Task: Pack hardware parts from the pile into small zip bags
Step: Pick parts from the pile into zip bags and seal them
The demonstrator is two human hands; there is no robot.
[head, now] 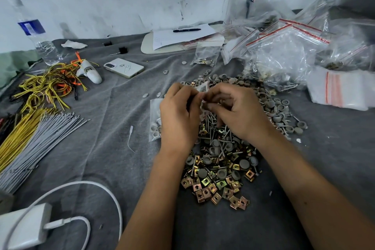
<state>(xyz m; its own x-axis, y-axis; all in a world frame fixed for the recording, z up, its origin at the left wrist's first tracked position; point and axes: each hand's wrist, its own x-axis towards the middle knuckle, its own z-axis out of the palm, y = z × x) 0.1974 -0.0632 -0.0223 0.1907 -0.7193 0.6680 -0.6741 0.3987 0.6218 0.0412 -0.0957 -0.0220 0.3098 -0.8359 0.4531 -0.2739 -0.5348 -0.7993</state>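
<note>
A pile of hardware parts lies on the grey cloth: brass-coloured square clip nuts, grey round caps and long screws. Above its far half, my left hand and my right hand meet and pinch a small clear zip bag between their fingertips. Most of that bag is hidden by the fingers. Screws stick out just under my right hand. A filled small bag with grey caps lies flat beside my left hand, partly under it.
Filled and empty zip bags with red strips are heaped at the back right, and a flat stack lies on the right. Left side holds wire bundles, a phone, a water bottle and a white charger.
</note>
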